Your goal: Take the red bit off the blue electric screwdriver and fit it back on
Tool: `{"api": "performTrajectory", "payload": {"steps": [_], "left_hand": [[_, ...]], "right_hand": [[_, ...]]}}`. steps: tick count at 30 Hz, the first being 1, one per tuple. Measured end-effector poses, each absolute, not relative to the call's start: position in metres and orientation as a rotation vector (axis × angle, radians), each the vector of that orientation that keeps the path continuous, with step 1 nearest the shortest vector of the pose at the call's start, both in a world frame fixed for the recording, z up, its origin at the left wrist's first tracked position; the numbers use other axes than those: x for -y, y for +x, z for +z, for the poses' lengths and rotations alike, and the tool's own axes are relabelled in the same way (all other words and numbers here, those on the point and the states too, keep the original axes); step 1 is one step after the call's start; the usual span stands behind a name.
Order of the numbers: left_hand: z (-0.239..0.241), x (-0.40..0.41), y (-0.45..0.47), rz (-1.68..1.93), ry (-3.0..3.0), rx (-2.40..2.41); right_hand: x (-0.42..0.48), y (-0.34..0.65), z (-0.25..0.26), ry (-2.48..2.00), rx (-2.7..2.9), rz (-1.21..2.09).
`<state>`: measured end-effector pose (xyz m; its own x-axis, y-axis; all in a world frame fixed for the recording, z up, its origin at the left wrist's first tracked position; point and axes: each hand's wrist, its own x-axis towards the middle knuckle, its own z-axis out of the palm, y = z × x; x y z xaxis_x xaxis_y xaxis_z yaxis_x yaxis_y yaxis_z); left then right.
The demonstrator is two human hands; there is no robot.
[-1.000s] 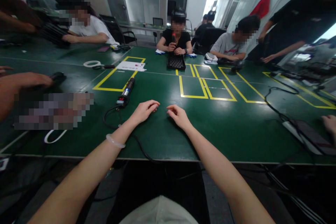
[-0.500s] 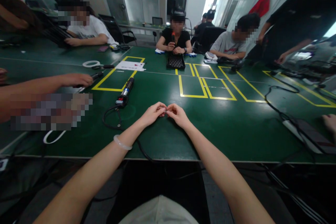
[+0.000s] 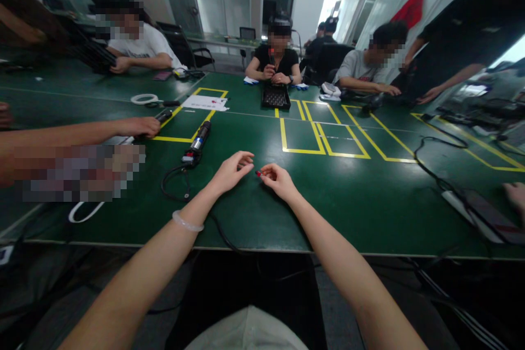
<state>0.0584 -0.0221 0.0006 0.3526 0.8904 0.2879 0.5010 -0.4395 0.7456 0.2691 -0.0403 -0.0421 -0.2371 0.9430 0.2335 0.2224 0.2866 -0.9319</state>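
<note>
Between the thumb and fingertips of my right hand (image 3: 280, 181) is a small red and dark piece (image 3: 258, 174), too small to name. My left hand (image 3: 234, 170) is just to its left, thumb and fingers apart, with nothing in it. Both hands are over the near middle of the green table (image 3: 254, 213). Left of my left hand lies a black, cylindrical electric screwdriver (image 3: 200, 138) with a silver band, its black cord (image 3: 163, 183) looping toward the table's front edge.
A white paper (image 3: 205, 103) with small red bits lies ahead on the left. Across the table, a person (image 3: 279, 57) sits behind a black tray (image 3: 275, 97). Another person's arm (image 3: 82, 132) reaches in from the left. Yellow tape (image 3: 303, 150) marks rectangles. A black cable (image 3: 435, 175) lies right.
My left hand has drawn away to the left and opened from the pinch beside my right hand. The red and dark piece now shows in my right fingers. The person's arm at left has reached farther right.
</note>
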Motion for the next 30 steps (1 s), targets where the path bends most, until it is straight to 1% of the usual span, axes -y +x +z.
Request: {"api": "performTrajectory", "payload": {"steps": [2, 4, 6, 8, 11, 14, 23, 30], "left_hand": [[0.008, 0.014, 0.037, 1.036, 2.234, -1.486], [0.013, 0.008, 0.011, 0.999, 2.269, -1.88], [0.013, 0.003, -0.015, 0.81, 2.17, -2.215], [0.009, 0.001, -0.035, 0.579, 2.053, -2.378], [0.004, -0.002, -0.052, 0.38, 1.925, -2.42], [0.004, -0.006, -0.055, 0.329, 1.874, -2.424], [0.006, 0.001, -0.022, 0.336, 2.022, -2.355], [0.005, 0.025, 0.032, 0.36, 2.317, -2.125]], "right_hand": [[0.041, 0.269, -0.041, -1.084, 1.672, 1.022], [0.041, 0.269, -0.04, -1.083, 1.695, 1.023], [0.042, 0.269, -0.039, -1.093, 1.711, 1.013], [0.043, 0.269, -0.038, -1.105, 1.713, 1.002], [0.043, 0.27, -0.038, -1.116, 1.718, 0.983], [0.044, 0.271, -0.038, -1.126, 1.724, 0.954], [0.045, 0.269, -0.034, -1.127, 1.748, 0.949], [0.045, 0.267, -0.035, -1.09, 1.749, 0.899]]}}
